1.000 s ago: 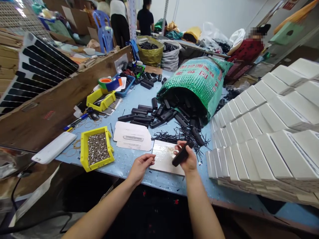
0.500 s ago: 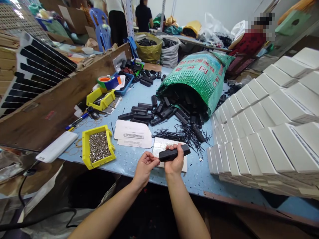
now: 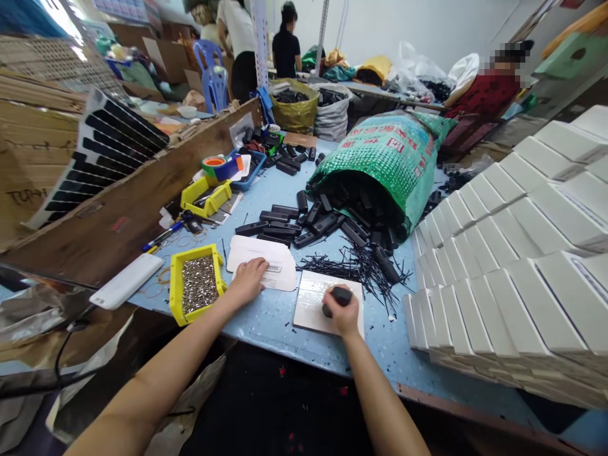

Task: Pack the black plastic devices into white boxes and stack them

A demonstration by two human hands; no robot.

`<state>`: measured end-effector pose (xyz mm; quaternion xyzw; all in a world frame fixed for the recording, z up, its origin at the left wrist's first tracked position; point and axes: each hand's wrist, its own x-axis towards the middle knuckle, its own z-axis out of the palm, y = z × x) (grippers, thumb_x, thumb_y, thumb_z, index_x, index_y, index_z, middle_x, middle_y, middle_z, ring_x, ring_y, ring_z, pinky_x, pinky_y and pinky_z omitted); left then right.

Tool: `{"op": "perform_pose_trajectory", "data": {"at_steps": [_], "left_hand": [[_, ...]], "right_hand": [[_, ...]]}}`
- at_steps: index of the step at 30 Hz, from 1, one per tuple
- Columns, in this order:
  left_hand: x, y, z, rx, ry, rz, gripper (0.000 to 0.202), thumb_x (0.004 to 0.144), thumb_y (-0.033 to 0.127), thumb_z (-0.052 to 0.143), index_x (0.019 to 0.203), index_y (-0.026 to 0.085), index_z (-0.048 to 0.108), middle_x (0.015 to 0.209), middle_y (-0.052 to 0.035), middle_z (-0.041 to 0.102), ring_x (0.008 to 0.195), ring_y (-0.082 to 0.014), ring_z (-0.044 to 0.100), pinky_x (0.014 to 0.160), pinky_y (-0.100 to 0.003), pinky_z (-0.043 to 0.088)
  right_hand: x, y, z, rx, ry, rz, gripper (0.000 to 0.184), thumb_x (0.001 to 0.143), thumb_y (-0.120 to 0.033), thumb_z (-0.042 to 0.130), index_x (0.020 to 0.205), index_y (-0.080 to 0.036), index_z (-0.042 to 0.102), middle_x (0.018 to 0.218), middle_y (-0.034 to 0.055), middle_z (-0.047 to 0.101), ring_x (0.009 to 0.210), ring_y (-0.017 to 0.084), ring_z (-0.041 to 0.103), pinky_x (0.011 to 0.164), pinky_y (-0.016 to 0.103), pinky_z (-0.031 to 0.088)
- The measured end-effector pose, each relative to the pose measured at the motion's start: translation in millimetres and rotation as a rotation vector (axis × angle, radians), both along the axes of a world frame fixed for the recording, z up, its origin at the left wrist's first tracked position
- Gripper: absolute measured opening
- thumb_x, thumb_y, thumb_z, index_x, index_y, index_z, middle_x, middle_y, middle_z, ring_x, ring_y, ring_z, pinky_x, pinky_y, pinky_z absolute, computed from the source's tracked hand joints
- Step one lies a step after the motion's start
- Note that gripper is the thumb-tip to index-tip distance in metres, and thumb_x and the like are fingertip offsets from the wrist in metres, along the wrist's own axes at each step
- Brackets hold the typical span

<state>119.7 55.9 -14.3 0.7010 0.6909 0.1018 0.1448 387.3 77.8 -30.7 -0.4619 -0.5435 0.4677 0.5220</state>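
My right hand is closed round a black oblong casing and holds it down on a pale square plate near the table's front edge. My left hand rests on a white label sheet, its fingers bent down onto the paper; whether they pinch anything is hidden. A yellow tray of small screws sits just left of that hand. Behind the plate lie a heap of thin black ties and several more black casings.
A green woven sack spills black casings at centre. Stacked white boxes fill the right side. A wooden board walls the left; a white flat device, yellow bin and tape roll lie along it. People stand at the back.
My right hand has lowered the black casing from mid-air onto the pale plate. My left hand let go of the casing's end and moved left onto the white sheet.
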Motion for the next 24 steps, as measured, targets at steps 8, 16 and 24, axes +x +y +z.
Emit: {"op": "perform_pose_trajectory", "data": {"at_steps": [8, 16, 24], "left_hand": [[-3.8, 16.0, 68.6, -0.128, -0.185, -0.227, 0.013, 0.072, 0.021, 0.063, 0.084, 0.018, 0.066, 0.090, -0.0081, 0.069, 0.089, -0.0271, 0.063, 0.085, -0.037, 0.046], [56.1, -61.4, 54.6, -0.302, -1.188, -0.135, 0.042, 0.066, 0.020, 0.071, 0.107, 0.021, 0.063, 0.088, -0.0058, 0.068, 0.080, -0.0218, 0.063, 0.075, -0.033, 0.050], [37.9, -90.5, 38.9, -0.127, -0.860, -0.076, 0.076, 0.063, 0.029, 0.080, 0.132, 0.025, 0.049, 0.099, -0.0093, 0.069, 0.086, -0.0264, 0.064, 0.081, -0.035, 0.048]], "right_hand": [[10.7, -2.2, 8.4, 0.338, -0.506, -0.268, 0.047, 0.080, -0.040, 0.064, 0.120, -0.018, 0.056, 0.124, 0.0145, 0.050, 0.116, 0.028, 0.048, 0.102, 0.049, 0.038], [-31.3, -44.3, 69.7, 0.696, -0.594, 0.259, 0.027, 0.086, -0.029, 0.064, 0.113, -0.026, 0.066, 0.114, 0.0092, 0.055, 0.110, 0.027, 0.048, 0.099, 0.046, 0.037], [-12.3, -64.0, 52.2, 0.234, -0.262, 0.467, 0.017, 0.086, -0.033, 0.064, 0.075, -0.020, 0.062, 0.099, 0.0051, 0.056, 0.097, 0.021, 0.051, 0.089, 0.039, 0.041]]}}
